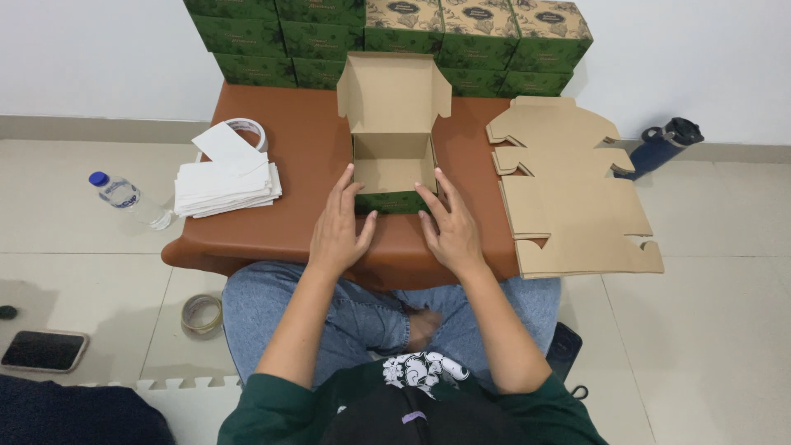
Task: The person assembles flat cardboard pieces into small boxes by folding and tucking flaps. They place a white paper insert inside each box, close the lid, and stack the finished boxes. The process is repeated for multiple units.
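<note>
Here, left hand (336, 232) and right hand (449, 231) flanked open box (393, 165) on worktop (280, 222), fingers (346, 185) spread flat against its sides, gripping nothing; box-forming step, lid unclosed. Flat blanks (577, 206) right of box.

Open box (392, 161): kraft-brown inside, green leafy print outside. Table (288, 206) rust-brown. Paper stack (225, 186) white.

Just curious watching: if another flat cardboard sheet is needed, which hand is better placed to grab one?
Probably the right hand: the flat cardboard blanks lie just beyond it, while the left hand sits across the open box.
</note>
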